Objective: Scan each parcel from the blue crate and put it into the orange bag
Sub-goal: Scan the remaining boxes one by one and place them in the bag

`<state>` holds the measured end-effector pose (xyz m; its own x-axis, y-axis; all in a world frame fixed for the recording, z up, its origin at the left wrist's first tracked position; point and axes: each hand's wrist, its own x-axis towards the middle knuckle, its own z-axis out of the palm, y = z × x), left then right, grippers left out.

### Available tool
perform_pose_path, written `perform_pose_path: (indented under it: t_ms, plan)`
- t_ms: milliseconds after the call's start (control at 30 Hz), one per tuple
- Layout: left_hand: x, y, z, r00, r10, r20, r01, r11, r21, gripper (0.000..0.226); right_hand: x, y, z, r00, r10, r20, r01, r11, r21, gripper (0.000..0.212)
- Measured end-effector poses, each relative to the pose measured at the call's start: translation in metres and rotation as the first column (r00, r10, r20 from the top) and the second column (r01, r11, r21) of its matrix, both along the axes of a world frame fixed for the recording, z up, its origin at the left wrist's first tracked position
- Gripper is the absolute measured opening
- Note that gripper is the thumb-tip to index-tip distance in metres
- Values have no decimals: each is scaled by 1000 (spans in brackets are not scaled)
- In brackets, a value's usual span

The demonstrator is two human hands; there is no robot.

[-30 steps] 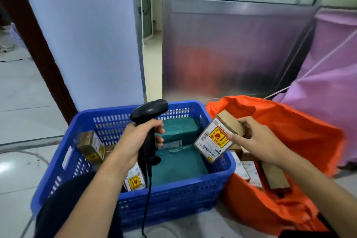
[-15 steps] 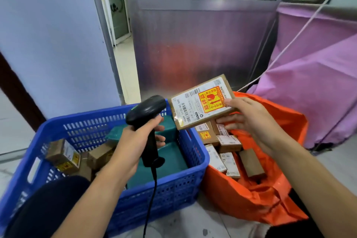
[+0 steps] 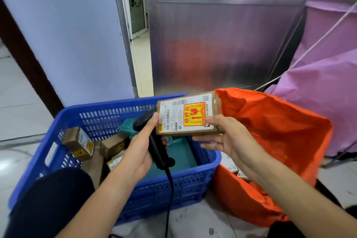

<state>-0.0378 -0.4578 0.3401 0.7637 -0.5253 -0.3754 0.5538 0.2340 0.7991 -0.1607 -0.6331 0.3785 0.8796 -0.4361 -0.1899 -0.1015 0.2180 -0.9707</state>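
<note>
My right hand (image 3: 229, 137) holds a brown cardboard parcel (image 3: 188, 116) with a white label and a red-yellow fragile sticker, label side up, above the blue crate's right end. My left hand (image 3: 141, 149) grips a black corded scanner (image 3: 158, 149); its head sits right beside the parcel's left edge and is partly hidden by it. The blue crate (image 3: 108, 110) holds several small brown boxes (image 3: 79, 143) and green soft packets (image 3: 183, 156). The orange bag (image 3: 270, 131) stands open to the crate's right, with a few parcels (image 3: 229, 164) showing inside.
A metal door panel (image 3: 222, 44) and a pale wall (image 3: 67, 35) rise behind the crate. Purple sacking (image 3: 328, 73) with a white cord hangs at the right. My dark-clothed knee (image 3: 50, 199) covers the crate's near left corner. Tiled floor lies all around.
My right hand lifted the parcel off the crate's right edge, turned its label up, then brought it down and left against the scanner head. The left hand kept gripping the scanner.
</note>
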Motion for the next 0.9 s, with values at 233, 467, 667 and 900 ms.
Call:
perform_pose_path:
  t_ms: [233,467,667,900]
  plan:
    - [9,-3,1,998,60,16,-60,998,-11,44,-14,13,-17,962,94,-257,-183,921,-345,53]
    - [10,4,9,961,60,270,-109,979,172,51,-28,-13,-19,984,-81,-157,-141,167,-976,102]
    - [-6,-4,10,960,-60,273,33,994,102,39,-24,5,-34,956,129,-264,-282,651,-705,103]
    - [-13,-3,5,953,-134,273,114,990,87,45,-16,10,-31,979,136,-148,-190,873,-449,85]
